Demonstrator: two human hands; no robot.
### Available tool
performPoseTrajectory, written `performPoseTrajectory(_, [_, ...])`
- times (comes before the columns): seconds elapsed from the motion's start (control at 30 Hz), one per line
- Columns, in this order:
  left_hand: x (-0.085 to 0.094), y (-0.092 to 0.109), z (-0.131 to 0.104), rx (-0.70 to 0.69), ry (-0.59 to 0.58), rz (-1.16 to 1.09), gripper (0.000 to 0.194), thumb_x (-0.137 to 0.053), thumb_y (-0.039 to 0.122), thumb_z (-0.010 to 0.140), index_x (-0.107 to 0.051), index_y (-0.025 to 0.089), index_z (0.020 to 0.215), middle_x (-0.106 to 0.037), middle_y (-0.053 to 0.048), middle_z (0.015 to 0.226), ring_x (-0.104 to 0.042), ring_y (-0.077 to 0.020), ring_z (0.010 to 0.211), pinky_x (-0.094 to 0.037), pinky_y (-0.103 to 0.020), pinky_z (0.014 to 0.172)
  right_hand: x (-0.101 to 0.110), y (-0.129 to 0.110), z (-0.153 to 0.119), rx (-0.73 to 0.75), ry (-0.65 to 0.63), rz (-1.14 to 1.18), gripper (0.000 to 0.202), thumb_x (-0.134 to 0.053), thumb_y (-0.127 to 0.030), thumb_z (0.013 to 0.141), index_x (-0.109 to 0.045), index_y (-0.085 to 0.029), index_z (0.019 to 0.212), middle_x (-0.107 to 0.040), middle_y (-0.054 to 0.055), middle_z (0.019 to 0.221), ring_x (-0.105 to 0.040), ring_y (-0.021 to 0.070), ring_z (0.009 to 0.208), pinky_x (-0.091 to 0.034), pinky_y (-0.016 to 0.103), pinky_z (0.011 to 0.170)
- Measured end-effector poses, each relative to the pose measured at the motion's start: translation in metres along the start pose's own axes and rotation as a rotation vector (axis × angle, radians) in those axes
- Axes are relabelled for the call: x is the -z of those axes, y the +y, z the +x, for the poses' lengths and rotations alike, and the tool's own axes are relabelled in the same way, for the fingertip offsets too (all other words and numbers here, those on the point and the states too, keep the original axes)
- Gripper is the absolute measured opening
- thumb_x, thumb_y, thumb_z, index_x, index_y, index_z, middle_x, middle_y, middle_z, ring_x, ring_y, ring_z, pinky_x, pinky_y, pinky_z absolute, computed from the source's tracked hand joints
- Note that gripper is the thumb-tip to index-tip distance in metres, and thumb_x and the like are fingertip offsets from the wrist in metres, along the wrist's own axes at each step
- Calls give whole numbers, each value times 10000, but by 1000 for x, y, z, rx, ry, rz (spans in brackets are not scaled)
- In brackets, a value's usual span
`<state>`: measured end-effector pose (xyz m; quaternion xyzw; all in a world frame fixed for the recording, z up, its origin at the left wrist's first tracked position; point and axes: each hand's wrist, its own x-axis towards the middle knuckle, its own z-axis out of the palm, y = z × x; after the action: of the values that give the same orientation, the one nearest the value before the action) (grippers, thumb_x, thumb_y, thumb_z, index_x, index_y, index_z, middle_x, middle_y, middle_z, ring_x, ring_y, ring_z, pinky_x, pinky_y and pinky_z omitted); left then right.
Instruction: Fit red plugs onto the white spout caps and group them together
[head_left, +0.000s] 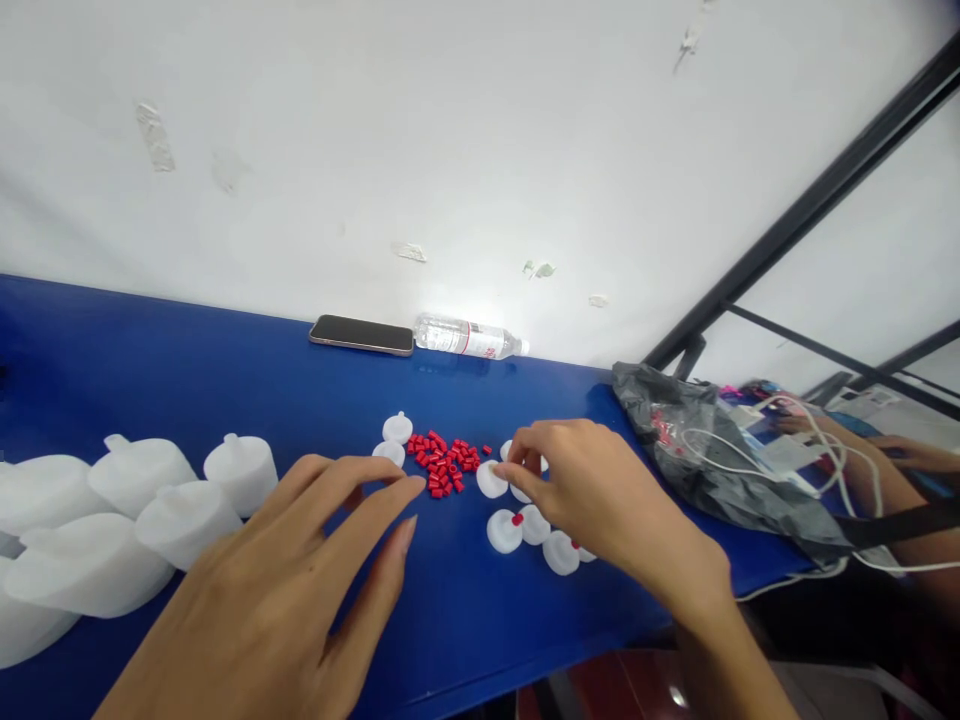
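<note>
My left hand hovers over the blue table with its fingers apart and nothing between them. Its fingertips are beside a pile of small red pieces. Two white discs sit just beyond those fingertips. At the right of the pile, my right hand has its thumb and index finger pinched at a white disc; whatever is between the tips is too small to make out. Nearer me are more white discs, some with a red piece at the edge.
Stacks of white discs stand at the left. A phone and a plastic bottle lie by the wall. On the right are a grey plastic bag, white cables and another person's arms.
</note>
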<state>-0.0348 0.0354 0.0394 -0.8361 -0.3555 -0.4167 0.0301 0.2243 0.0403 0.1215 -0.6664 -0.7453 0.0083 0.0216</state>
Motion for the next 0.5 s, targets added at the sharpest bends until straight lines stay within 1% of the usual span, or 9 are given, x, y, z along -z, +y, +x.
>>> performPoseTrajectory(0.07, [1, 0, 1, -19, 2, -28, 238, -507, 294, 1169, -679, 294, 1335, -734, 16, 1286, -680, -174, 1154, -493, -302, 1015, -2, -2, 5, -1, -89, -92, 187, -821, -307, 1049, -825, -231, 878, -848, 61, 888, -780, 270, 792, -299, 361, 620])
performPoseTrajectory(0.13, [0, 0, -1, -25, 10, -40, 222, -513, 276, 1165, -686, 283, 1304, -735, 17, 1265, -677, -162, 1158, -504, -285, 982, -3, -3, 7, 6, -119, -134, 220, -820, -364, 1056, -837, -229, 883, -851, 76, 884, -788, 290, 793, -279, 367, 615])
performPoseTrajectory(0.2, [-2, -2, -5, -26, -2, -10, 222, -523, 294, 1157, -695, 280, 1296, -741, 10, 1264, -689, -177, 1178, -538, -301, 966, -4, -3, 8, 6, -94, -129, 313, -726, -403, 1122, -841, -224, 892, -846, 83, 870, -787, 289, 782, -286, 375, 620])
performPoseTrajectory(0.27, [-5, -6, -10, -27, -65, 60, 267, -500, 307, 1148, -704, 289, 1320, -755, -7, 1296, -705, -219, 1211, -590, -338, 930, -3, -2, 11, 22, -35, -98, 353, -620, -343, 1175, -847, -223, 933, -842, 76, 874, -785, 276, 795, -314, 377, 636])
performPoseTrajectory(0.3, [-7, -8, -11, -22, -108, 100, 298, -480, 307, 1145, -705, 296, 1340, -758, -18, 1321, -710, -241, 1229, -615, -352, 898, -3, -1, 13, 36, -17, -79, 341, -602, -294, 1177, -850, -226, 953, -840, 64, 870, -782, 266, 799, -332, 373, 644])
performPoseTrajectory(0.37, [-12, -10, -13, 3, -156, 188, 359, -443, 295, 1138, -689, 280, 1400, -759, -63, 1371, -725, -286, 1243, -653, -376, 815, -4, -1, 18, 61, -20, -48, 254, -654, -233, 1135, -861, -239, 988, -842, 42, 864, -780, 254, 814, -362, 359, 658])
performPoseTrajectory(0.43, [-17, -11, -12, -23, -124, 282, 402, -425, 247, 1121, -659, 204, 1446, -760, -141, 1399, -757, -332, 1206, -677, -416, 772, -6, -2, 23, 69, -55, -41, 174, -724, -207, 1084, -876, -252, 1013, -851, 34, 871, -785, 253, 836, -378, 347, 664])
performPoseTrajectory(0.5, [-21, -11, -12, -107, -81, 374, 440, -420, 163, 1077, -638, 119, 1457, -762, -214, 1412, -790, -361, 1163, -694, -453, 794, -9, -4, 27, 72, -84, -57, 143, -758, -197, 1058, -887, -256, 1041, -864, 42, 916, -789, 257, 865, -378, 341, 663])
